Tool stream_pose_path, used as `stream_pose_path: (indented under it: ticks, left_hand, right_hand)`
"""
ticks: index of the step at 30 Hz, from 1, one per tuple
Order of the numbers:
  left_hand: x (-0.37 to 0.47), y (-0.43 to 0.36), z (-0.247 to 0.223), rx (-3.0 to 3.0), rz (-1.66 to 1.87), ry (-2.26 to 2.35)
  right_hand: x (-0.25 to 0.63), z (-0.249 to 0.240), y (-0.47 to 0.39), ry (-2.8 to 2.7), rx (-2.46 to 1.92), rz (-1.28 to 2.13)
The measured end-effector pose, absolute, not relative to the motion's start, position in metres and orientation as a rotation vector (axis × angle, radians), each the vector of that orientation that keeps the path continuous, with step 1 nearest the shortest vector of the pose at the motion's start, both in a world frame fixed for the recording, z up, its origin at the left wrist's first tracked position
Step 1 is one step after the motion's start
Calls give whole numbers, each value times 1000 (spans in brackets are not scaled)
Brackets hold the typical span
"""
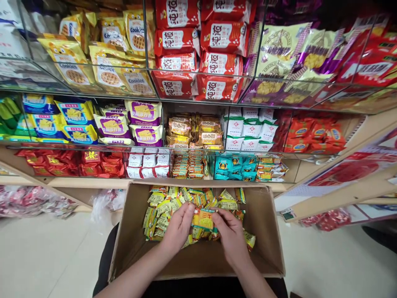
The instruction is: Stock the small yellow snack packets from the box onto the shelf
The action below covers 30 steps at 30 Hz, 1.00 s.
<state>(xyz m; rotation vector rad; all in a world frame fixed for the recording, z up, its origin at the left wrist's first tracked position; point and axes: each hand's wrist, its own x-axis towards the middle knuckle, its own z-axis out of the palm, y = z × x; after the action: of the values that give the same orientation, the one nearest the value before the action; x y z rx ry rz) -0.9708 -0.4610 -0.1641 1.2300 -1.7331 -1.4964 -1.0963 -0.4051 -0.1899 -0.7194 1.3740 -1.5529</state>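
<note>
The yellow-and-orange packet [203, 219] is being held level above the middle of the open cardboard box [192, 270], your landmark here. Your left hand [178, 228] is pinching its left end, thumb and fingertips nearly closed; your right hand [230, 234] is pinching its right end the same way. Both forearms are reaching in over the box's near edge.

Inside the box, beneath your hands, loose yellow-green packets [161, 219] are lying in a jumbled heap, leaving the cardboard bottom showing at the near side and right. Just beyond the box's far edge, the lowest shelf row is holding small striped packets [188, 164], with teal packets [236, 167] to their right and white packets [148, 164] to their left. Higher up beyond the box, the top row is displaying yellow cookie bags [107, 68] left of centre and red packs [221, 37] near centre. Pale floor tiles [46, 252] are showing on both sides of the box.
</note>
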Motion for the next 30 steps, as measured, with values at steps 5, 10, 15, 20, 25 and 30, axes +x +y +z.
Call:
stream_pose_path:
  ticks: [5, 10, 15, 20, 25, 30]
  left_hand:
    - [-953, -464, -163, 1235, -1577, -1627]
    - [-936, -471, -145, 1055, -1205, -2074]
    - [-910, -522, -111, 1026, -614, -2420]
    - [-881, -593, -117, 1528, -311, -2410]
    - [-873, -611, -144, 1684, -240, -2406]
    - [-875, -606, -145, 1648, -129, -2446]
  right_hand:
    - [-1095, -192, -394, 1317, -806, -1437]
    - [-1102, -153, -397, 1212, -1294, -1126]
    - [-1136, -123, -425, 1597, -1837, -963]
    - [-1158, -120, -479, 2008, -2343, -545]
    - [-1139, -137, -554, 2186, -2252, 131]
    - [-1135, -175, -613, 2260, -2113, 289]
